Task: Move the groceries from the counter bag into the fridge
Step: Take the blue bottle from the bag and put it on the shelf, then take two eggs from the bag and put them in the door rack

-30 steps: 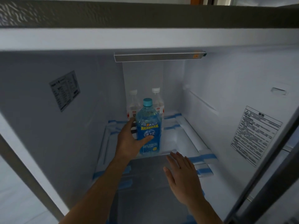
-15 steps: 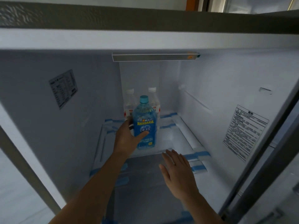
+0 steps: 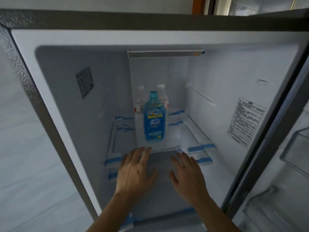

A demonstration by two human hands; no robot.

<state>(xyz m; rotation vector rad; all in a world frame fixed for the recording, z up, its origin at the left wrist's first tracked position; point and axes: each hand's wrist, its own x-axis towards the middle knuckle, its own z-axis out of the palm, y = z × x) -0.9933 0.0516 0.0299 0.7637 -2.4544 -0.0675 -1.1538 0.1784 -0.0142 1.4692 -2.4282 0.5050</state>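
Where the left hand is: the left hand (image 3: 135,171) hangs palm down before the front edge of the shelf, fingers straight and slightly spread, released and holding nothing. Whether its fingertips touch that edge cannot be told.
Right hand: the right hand (image 3: 187,176) lies just beside the left one, palm down, fingers relaxed and empty, reaching toward the same front edge.
Forearms: both bare forearms come up from the bottom of the view.
Bottle: a tall blue plastic bottle (image 3: 154,119) with a teal cap and a blue label in yellow and white print stands upright near the front of the shelf, just beyond the left fingertips and apart from both hands.
Behind it: two clear plastic bottles with white caps (image 3: 163,96) stand side by side against the back wall, partly hidden by the blue one.
Shelf: a clear glass fridge shelf (image 3: 180,139) carries all three bottles. Strips of blue tape (image 3: 200,147) cross its edges and side rails.
Fridge: the white-lined fridge compartment (image 3: 234,72) is open, with a long grey light bar (image 3: 164,54) under its ceiling.
Stickers: a small printed sticker (image 3: 85,82) sits on the left inner wall, and a larger white notice label (image 3: 245,121) on the right wall.
Door: the open fridge door (image 3: 294,148) shows clear bins at the far right.
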